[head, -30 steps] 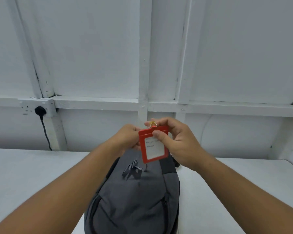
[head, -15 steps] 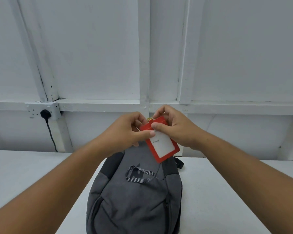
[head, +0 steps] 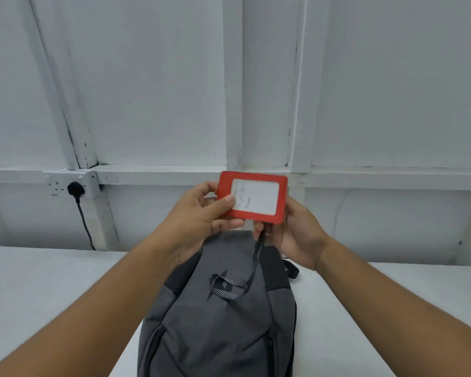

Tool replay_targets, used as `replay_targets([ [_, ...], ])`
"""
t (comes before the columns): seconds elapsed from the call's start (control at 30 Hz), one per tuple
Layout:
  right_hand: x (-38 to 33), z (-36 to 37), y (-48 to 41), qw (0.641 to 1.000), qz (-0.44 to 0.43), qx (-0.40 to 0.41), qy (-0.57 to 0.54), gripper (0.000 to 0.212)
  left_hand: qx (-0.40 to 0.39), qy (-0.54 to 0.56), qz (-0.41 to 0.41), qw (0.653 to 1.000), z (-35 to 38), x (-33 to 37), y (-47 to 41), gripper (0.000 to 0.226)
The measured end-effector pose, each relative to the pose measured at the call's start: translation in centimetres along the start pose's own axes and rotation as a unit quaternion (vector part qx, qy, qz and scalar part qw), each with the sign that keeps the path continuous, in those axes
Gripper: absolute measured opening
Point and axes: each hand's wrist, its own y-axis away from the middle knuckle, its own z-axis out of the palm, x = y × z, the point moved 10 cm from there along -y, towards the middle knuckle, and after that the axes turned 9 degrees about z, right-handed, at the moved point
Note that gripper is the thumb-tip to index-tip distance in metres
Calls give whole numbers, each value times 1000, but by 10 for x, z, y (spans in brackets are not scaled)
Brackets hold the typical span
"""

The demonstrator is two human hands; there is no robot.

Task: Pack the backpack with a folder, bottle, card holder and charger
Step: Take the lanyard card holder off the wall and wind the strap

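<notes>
A red card holder [head: 253,197] with a white card in its window is held sideways above the top of a grey backpack [head: 218,317]. My left hand [head: 199,216] pinches its left end, thumb on the front. My right hand [head: 297,235] holds its lower right edge and the striped lanyard [head: 245,276], which hangs down and loops on the backpack. The backpack lies flat on the white table [head: 38,281], front side up. No folder, bottle or charger is in view.
A white panelled wall rises right behind the table. A wall socket [head: 71,183] with a black plug and cable sits at the left, just above the table's back edge.
The card holder has turned from upright to sideways and risen a little. My right hand has slid from its top to its lower edge and the lanyard.
</notes>
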Motion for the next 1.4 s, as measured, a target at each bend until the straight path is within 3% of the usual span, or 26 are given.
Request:
replay_targets([
  [0.1, 14, 0, 1, 999, -12, 15, 32, 38, 59, 26, 24, 998, -13, -1, -6, 27],
  [0.27, 27, 3, 5, 975, -25, 99, 196, 21, 129, -69, 58, 988, -33, -5, -10, 20],
  [0.47, 27, 19, 12, 958, 6, 92, 271, 27, 186, -222, 117, 950, -61, -5, -10, 14],
  [0.63, 1, 42, 12, 980, 27, 32, 195, 31, 137, -252, 110, 952, -75, -18, -6, 15],
  [0.77, -31, 58, -3, 999, 22, -33, 29, 35, 73, -278, 105, 952, -74, -30, 7, 18],
  [0.87, -57, 58, -21, 995, -5, -62, -80, 53, 35, -267, 85, 959, -72, -37, 20, 19],
  [1.1, -16, 26, -59, 964, 47, 14, -262, 79, 30, -149, 56, 987, -73, -34, 43, 23],
  [1.17, 14, 13, -61, 962, 95, 58, -251, 62, 32, -137, 45, 989, -75, -31, 45, 27],
  [1.27, 51, 0, -55, 960, 171, 88, -202, 15, 47, -108, 47, 992, -75, -23, 44, 38],
  [1.33, 68, 2, -51, 958, 208, 54, -191, 10, 73, -68, 61, 993, -76, -12, 40, 37],
  [1.4, 83, 5, -48, 970, 217, 24, -107, 9, 106, -33, 81, 991, -80, 0, 33, 26],
])
